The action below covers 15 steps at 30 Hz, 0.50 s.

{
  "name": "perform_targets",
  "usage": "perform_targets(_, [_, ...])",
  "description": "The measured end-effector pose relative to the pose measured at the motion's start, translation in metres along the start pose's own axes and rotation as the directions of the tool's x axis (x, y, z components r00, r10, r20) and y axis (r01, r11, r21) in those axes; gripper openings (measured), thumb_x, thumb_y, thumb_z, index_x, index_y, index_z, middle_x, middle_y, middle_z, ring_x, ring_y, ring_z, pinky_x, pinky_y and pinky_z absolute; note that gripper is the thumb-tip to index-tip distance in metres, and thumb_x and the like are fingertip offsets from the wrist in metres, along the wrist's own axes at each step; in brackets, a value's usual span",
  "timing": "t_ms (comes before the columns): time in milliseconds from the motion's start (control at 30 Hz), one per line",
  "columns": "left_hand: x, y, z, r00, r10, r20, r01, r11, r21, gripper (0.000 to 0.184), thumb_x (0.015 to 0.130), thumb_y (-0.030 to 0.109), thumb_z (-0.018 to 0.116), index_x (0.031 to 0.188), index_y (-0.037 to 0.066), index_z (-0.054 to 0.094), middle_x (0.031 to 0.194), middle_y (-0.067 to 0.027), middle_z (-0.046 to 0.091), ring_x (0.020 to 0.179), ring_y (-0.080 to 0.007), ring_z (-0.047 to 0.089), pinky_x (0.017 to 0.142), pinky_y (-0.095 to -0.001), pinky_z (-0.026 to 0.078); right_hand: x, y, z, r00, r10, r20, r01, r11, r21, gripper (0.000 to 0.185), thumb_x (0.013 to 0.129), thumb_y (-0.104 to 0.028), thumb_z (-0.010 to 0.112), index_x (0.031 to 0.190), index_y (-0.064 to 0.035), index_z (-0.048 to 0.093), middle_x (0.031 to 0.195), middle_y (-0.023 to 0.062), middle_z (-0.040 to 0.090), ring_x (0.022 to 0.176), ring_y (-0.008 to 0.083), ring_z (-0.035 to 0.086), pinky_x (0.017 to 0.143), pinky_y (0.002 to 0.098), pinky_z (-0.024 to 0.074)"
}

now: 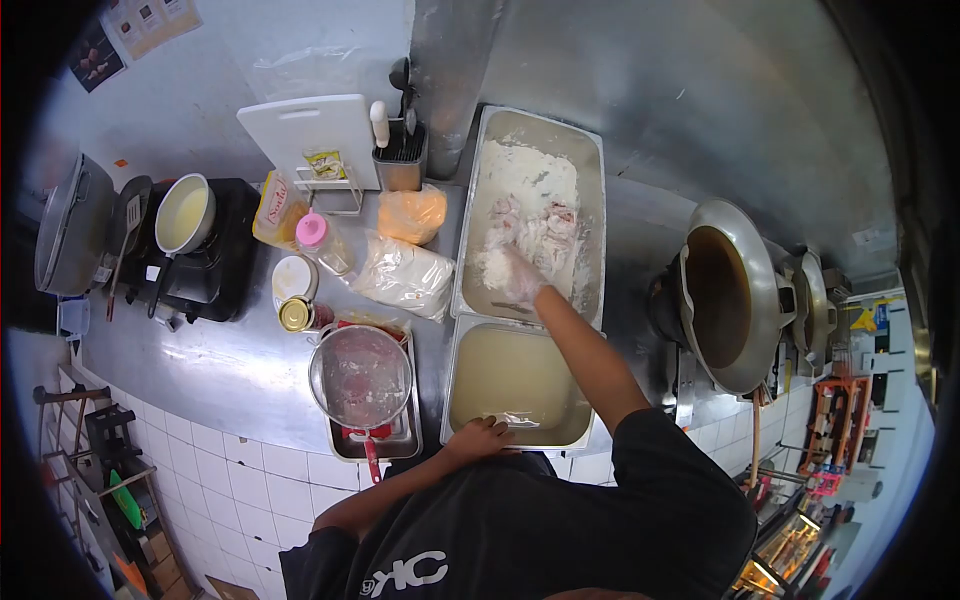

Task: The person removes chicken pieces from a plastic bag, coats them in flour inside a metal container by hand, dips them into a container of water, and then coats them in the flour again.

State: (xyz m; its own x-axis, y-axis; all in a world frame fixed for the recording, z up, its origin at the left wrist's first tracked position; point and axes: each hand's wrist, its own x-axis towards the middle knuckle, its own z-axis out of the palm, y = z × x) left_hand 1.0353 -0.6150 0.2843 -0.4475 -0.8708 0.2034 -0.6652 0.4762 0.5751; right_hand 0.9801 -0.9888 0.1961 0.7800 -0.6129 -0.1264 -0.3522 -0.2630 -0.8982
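Observation:
A deep metal tray [597, 205] holds white flour [530, 165] and several flour-coated pieces of raw meat [550, 235]. My right hand [520, 278] reaches down into its near end, among the flour. It looks covered by a thin clear glove, and its fingertips are hidden by flour. Closer to my body stands a second metal tray [448, 385] with cloudy, pale liquid [510, 375]. My left hand [480, 438] is closed at that tray's near left rim, its fingers curled over the edge.
Left of the trays are a strainer [360, 378] over a small tray, a bag of white powder [405, 275], a pink-lidded bottle [325, 245] and a can [297, 314]. A saucepan [185, 215] sits on the stove far left. A large wok of dark oil [718, 295] stands right.

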Motion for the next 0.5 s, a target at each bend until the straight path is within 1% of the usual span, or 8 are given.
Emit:
perform_targets(33, [-0.001,-0.002,0.001,1.0,-0.002,0.023,0.002,1.0,-0.003,0.04,0.09,0.051,0.06,0.093,0.011,0.063,0.088,-0.0063,0.062,0.086,-0.0249,0.066,0.071,-0.0377,0.057,-0.003,-0.002,-0.025,0.998,-0.056,-0.036,0.05,0.986,-0.161,0.061,0.084,-0.025,0.064,0.138,-0.0007,0.046,0.132,0.0182,0.059,0.119,0.0303,0.058,0.103,0.0409,0.0436])
perform_targets(100, [0.0,-0.001,-0.003,1.0,-0.006,0.02,0.006,1.0,-0.017,0.04,0.09,0.051,0.06,0.093,0.011,0.063,0.088,-0.006,0.061,0.086,-0.0249,0.066,0.071,-0.0378,0.057,0.003,-0.044,-0.074,0.995,-0.016,-0.093,-0.033,0.864,-0.503,0.052,0.083,-0.027,0.064,0.126,0.002,0.057,0.123,0.0205,0.064,0.118,0.0335,0.06,0.103,0.041,0.0439])
perform_targets(167, [0.0,-0.002,-0.003,1.0,-0.016,0.016,0.017,0.999,-0.032,0.039,0.09,0.05,0.06,0.093,0.011,0.063,0.088,-0.0058,0.061,0.086,-0.0249,0.066,0.071,-0.0379,0.057,0.027,-0.072,-0.121,0.954,0.219,-0.203,-0.293,0.82,-0.492,0.042,0.086,-0.031,0.061,0.11,0.0029,0.067,0.11,0.0211,0.069,0.11,0.0348,0.063,0.095,0.041,0.0474])
perform_targets(300, [0.001,-0.003,-0.003,1.0,0.003,-0.001,-0.003,1.0,-0.019,0.036,0.09,0.048,0.061,0.09,0.012,0.062,0.086,-0.0047,0.061,0.084,-0.0231,0.064,0.069,-0.0373,0.056,0.091,0.067,-0.195,0.924,0.091,-0.372,-0.339,0.646,-0.684,0.031,0.086,-0.027,0.061,0.099,0.0006,0.066,0.1,0.0264,0.065,0.098,0.0375,0.065,0.086,0.0433,0.0501])
perform_targets(333, [0.001,-0.003,-0.004,1.0,0.018,-0.013,-0.018,1.0,-0.008,0.035,0.089,0.047,0.062,0.088,0.012,0.061,0.083,-0.0038,0.06,0.08,-0.0219,0.063,0.068,-0.0365,0.056,0.098,0.072,-0.203,0.963,0.044,-0.265,-0.253,0.482,-0.839,0.033,0.087,-0.028,0.059,0.102,0.0007,0.066,0.102,0.0276,0.065,0.099,0.0375,0.065,0.086,0.0429,0.0504])
perform_targets(400, [0.0,-0.002,-0.004,1.0,0.009,0.013,-0.009,1.0,-0.022,0.033,0.09,0.045,0.062,0.088,0.012,0.06,0.084,-0.0035,0.06,0.081,-0.0221,0.063,0.069,-0.0366,0.055,0.094,0.082,-0.197,0.99,0.019,-0.143,-0.142,0.296,-0.945,0.036,0.088,-0.03,0.057,0.105,0.0008,0.067,0.104,0.0288,0.065,0.099,0.0376,0.066,0.086,0.0425,0.0508])
perform_targets(467, [0.001,-0.005,-0.004,0.999,-0.009,0.04,0.01,0.999,-0.033,0.031,0.09,0.043,0.062,0.088,0.012,0.06,0.085,-0.0032,0.06,0.081,-0.0222,0.063,0.069,-0.0367,0.055,0.07,0.067,-0.15,0.952,-0.185,-0.245,-0.236,0.072,-0.969,0.04,0.087,-0.029,0.057,0.113,-0.0003,0.066,0.112,0.0301,0.064,0.105,0.037,0.065,0.089,0.0413,0.0511])
perform_targets(500, [0.0,-0.006,-0.004,0.997,-0.011,0.076,0.015,0.998,-0.058,0.029,0.09,0.041,0.062,0.092,0.012,0.061,0.088,-0.0043,0.06,0.086,-0.0234,0.064,0.071,-0.0372,0.056,0.073,0.069,-0.14,0.954,-0.179,-0.242,-0.231,0.081,-0.97,0.04,0.087,-0.029,0.057,0.113,-0.0003,0.066,0.112,0.0301,0.064,0.105,0.037,0.065,0.089,0.0413,0.0511])
